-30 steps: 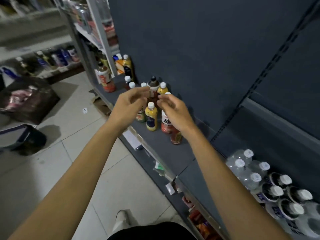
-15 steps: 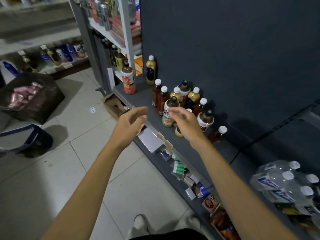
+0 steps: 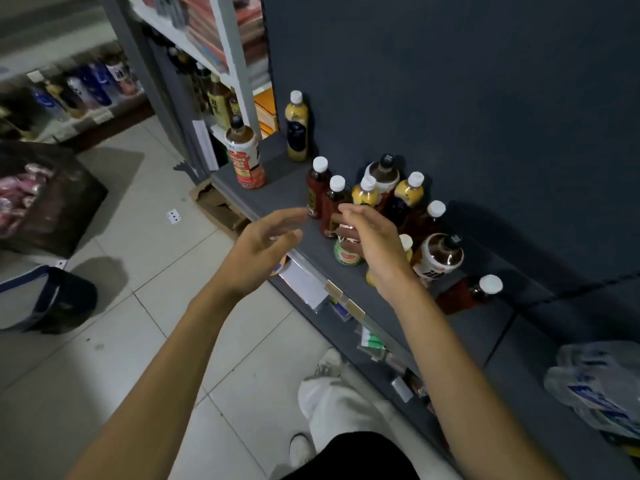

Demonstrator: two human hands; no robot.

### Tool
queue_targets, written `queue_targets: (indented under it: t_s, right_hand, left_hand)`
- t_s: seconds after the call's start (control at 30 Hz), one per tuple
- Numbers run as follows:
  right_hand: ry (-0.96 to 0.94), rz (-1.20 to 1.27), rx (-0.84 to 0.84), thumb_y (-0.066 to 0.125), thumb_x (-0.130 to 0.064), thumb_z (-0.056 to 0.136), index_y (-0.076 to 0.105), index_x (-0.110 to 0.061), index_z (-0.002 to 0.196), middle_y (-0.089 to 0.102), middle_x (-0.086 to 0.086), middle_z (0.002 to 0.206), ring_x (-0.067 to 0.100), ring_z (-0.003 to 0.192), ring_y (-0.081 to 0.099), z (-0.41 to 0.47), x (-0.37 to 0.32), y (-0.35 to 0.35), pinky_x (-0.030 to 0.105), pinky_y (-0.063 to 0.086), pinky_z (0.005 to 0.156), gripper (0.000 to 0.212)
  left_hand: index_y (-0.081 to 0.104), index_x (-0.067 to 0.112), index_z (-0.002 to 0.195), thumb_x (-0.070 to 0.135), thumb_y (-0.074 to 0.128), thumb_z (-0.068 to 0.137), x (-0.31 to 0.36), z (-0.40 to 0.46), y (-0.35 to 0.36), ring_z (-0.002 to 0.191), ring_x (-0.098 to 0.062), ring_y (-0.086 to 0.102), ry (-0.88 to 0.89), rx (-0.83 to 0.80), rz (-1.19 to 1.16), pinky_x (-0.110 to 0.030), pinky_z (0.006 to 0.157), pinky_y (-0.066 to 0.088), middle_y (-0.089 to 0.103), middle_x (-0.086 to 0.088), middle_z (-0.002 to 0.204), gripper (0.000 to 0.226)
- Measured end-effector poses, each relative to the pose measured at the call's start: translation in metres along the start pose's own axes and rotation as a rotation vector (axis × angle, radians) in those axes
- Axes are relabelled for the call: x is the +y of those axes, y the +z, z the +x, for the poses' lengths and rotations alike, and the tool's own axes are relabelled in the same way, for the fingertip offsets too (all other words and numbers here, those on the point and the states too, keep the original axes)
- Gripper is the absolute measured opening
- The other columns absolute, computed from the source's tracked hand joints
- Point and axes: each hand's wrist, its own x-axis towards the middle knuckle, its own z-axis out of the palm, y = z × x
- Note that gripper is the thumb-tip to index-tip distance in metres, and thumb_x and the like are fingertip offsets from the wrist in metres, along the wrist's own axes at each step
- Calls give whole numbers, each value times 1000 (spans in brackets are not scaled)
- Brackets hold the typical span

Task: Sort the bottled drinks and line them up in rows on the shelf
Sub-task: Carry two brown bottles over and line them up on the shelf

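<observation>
A cluster of bottled drinks stands on the dark grey shelf: two dark red bottles, yellow juice bottles and big brown tea bottles with black caps. A tall yellow bottle and a red-labelled tea bottle stand apart at the far left. One red bottle leans at the cluster's right end. My right hand curls over the top of a bottle with a green and red label. My left hand hovers with loose fingers at the shelf's front edge, holding nothing.
Packs of water bottles lie on the shelf at the right. A price-tag rail runs along the shelf front. On the tiled floor are a cardboard box, a dark basket and a bag. My leg is below.
The view has swung closer to the shelf, bringing more of the cluster into sight. My left hand has drawn back to the shelf edge. My right hand has closed over the green-labelled bottle's top.
</observation>
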Motion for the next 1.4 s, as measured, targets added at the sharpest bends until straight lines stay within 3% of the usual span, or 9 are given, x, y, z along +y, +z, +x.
queue_targets:
  t_s: [0.33,0.47,0.6,0.8,0.9,1.0,1.07,1.3,1.4]
  right_hand:
    - [50,-5,81,63,-19,91,66,-12,111,68,-9,99,-12,83,61,115,0,2,5,45,72,22]
    - [-3,-509,154,65,-27,87,61,-19,111,64,-2,103,15,95,62,146,11,0,36,53,77,25]
    - [75,-949,173,64,-30,85,51,-18,126,55,8,121,28,115,51,174,10,8,40,48,85,44]
    - [317,-892,153,67,-31,82,57,-21,116,62,6,114,30,105,58,198,0,26,36,47,76,37]
    - [427,-819,195,70,-26,82,56,-16,115,59,9,116,33,105,58,199,2,40,36,47,75,37]
    - [519,-728,320,68,-20,86,51,-10,123,57,14,120,35,107,58,213,11,58,40,50,80,42]
    - [566,-688,447,69,-19,86,52,-10,120,58,15,120,37,107,58,219,17,69,40,49,78,39]
    - [435,-652,749,63,-30,90,48,-18,116,55,8,111,35,93,57,193,37,110,41,48,65,33]
    - [375,-649,762,61,-29,91,48,-16,113,55,8,108,35,89,56,182,47,130,44,49,64,29]
  left_hand:
    - [54,24,127,17,51,93,-22,143,-17,112,-1,56,-11,-209,124,-12,90,46,58,14,124,35]
    - [52,27,128,23,60,83,-36,181,-21,116,-6,51,-21,-190,129,-26,95,45,52,12,130,46]
    - [49,26,132,22,69,79,-68,229,-20,129,-10,38,53,-218,283,-40,108,34,39,10,137,56]
    - [47,40,122,54,62,67,-110,292,-14,123,-14,44,10,-432,207,-37,107,32,48,19,126,59]
    - [51,41,116,38,72,64,-133,306,-15,114,-22,54,54,-558,259,-46,99,44,56,10,114,56]
    - [54,28,115,-2,72,73,-138,323,-16,115,-27,54,76,-664,214,-27,98,44,55,4,116,55]
    - [55,23,119,2,71,77,-143,329,-22,120,-22,52,126,-697,163,-24,100,42,54,10,123,49]
    - [65,20,118,19,80,74,-140,329,-38,111,2,49,177,-709,228,0,91,32,59,12,121,47]
    - [68,22,113,30,80,74,-135,324,-45,102,-12,58,98,-611,228,-17,86,44,65,3,107,41]
